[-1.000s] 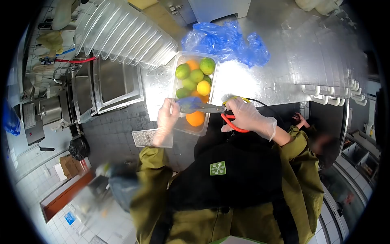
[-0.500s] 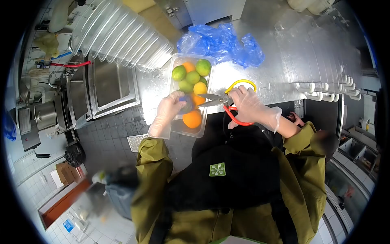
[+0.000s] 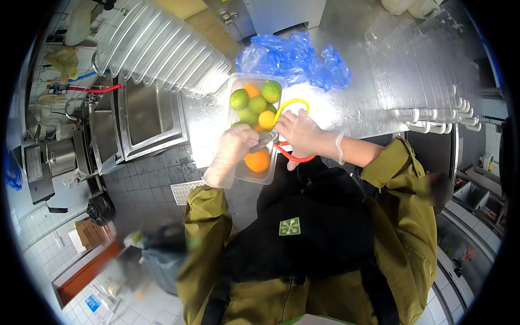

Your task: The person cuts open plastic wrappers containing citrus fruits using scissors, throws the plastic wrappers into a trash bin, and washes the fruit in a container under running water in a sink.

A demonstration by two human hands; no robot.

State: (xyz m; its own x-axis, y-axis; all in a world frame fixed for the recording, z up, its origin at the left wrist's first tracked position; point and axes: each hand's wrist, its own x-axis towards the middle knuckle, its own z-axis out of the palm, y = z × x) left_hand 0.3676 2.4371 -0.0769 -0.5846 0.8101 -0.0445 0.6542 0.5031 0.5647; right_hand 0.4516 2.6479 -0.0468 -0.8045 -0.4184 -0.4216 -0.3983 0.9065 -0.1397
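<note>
A clear plastic container (image 3: 265, 176) holds several green citrus fruits (image 3: 248, 116), orange ones (image 3: 258, 161) and a yellow one (image 3: 266, 119). My right hand (image 3: 297, 132), in a clear glove, grips scissors (image 3: 292, 103) with one yellow and one red handle loop. Their blades point left over the container. My left hand (image 3: 238, 143), gloved too, is closed near the blade tips at the container's left side; what it pinches is hidden.
Crumpled blue plastic (image 3: 295, 59) lies beyond the container on the metal table (image 3: 346, 116). Stacked clear tubs (image 3: 162, 49) stand at the upper left, by a metal sink (image 3: 149, 114). Transparent bins with white handles (image 3: 422, 122) are at the right. A grey bin stands lower left.
My right hand has moved left with the scissors, bringing the blades up to my left hand. The small blue piece seen earlier at my left fingertips no longer shows.
</note>
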